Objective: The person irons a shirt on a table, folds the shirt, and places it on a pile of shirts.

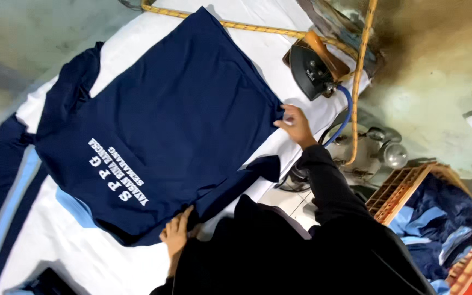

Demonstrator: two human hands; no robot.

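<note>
White cloth covered the surface (pixel 83 257), where a navy shirt (pixel 170 120) lay spread flat, its white lettering toward the near left. At the shirt's right edge, the right hand (pixel 296 127) pinched the fabric between its fingers. The left hand (pixel 177 234) rested at the near hem, fingers pressed on the cloth; whether it gripped, I could not tell. A black iron (pixel 312 68) with a wooden handle sat beyond the right hand. Far right stood a crate (pixel 397 191) holding blue garments.

A white-covered ironing table (pixel 105 257) carries a spread navy shirt (pixel 176 109) and a black iron (pixel 315 68).
</note>
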